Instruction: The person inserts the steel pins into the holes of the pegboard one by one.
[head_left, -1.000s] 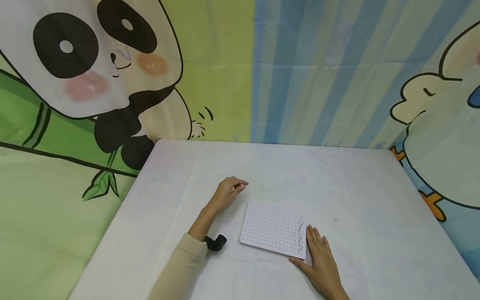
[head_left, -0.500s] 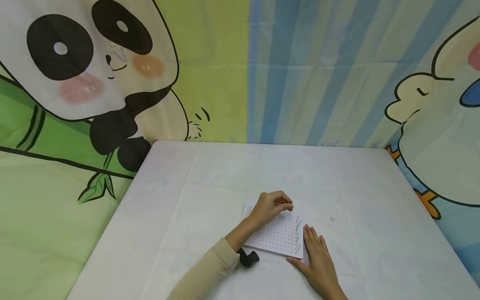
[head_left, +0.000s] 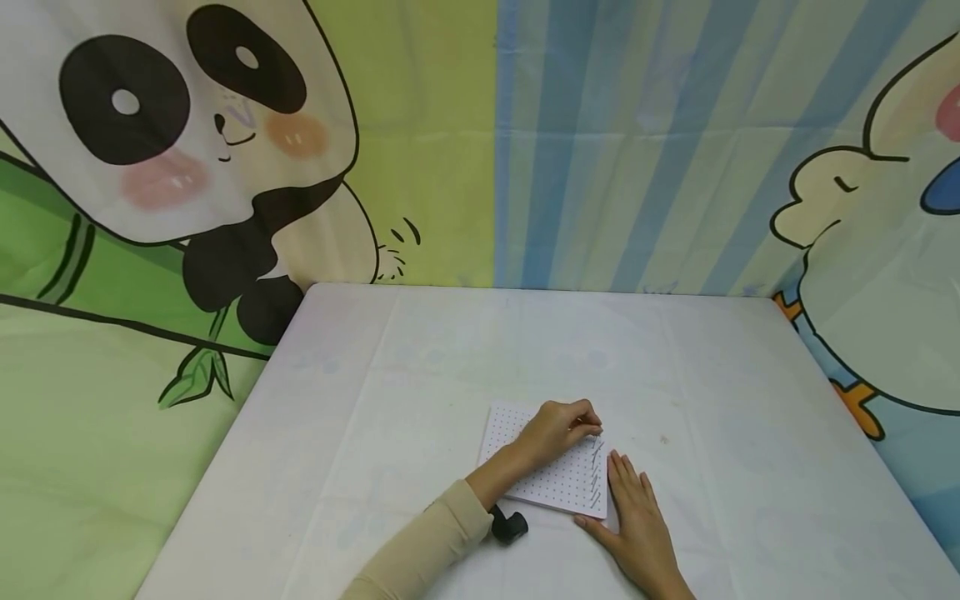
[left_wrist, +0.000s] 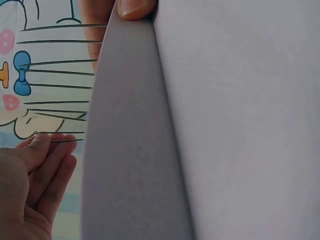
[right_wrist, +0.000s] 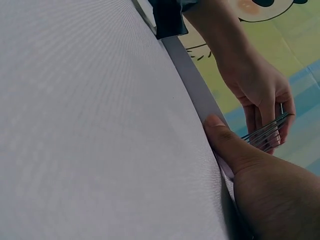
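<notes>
A white pegboard (head_left: 555,493) with a grid of small holes lies on the table. Thin metal pins (left_wrist: 60,72) stand in a row along its right side. Over the far right part of the board, my left hand (head_left: 558,429) pinches a thin metal pin between thumb and fingers, beside the end of the row. Its fingertips partly hide that pin. My right hand (head_left: 639,527) lies at the board's near right corner, fingers straight along the right edge. In the right wrist view, its thumb (right_wrist: 227,140) rests against the board's near edge.
A white cloth covers the table (head_left: 420,367). Under the left wrist hangs a black camera mount (head_left: 510,527), close to the board's near edge. A printed curtain (head_left: 450,167) with cartoon animals stands behind the table.
My left hand has come from left of the board to above its far right part, then slightly nearer the row, with a pin in its fingers. My right hand has stayed at the corner.
</notes>
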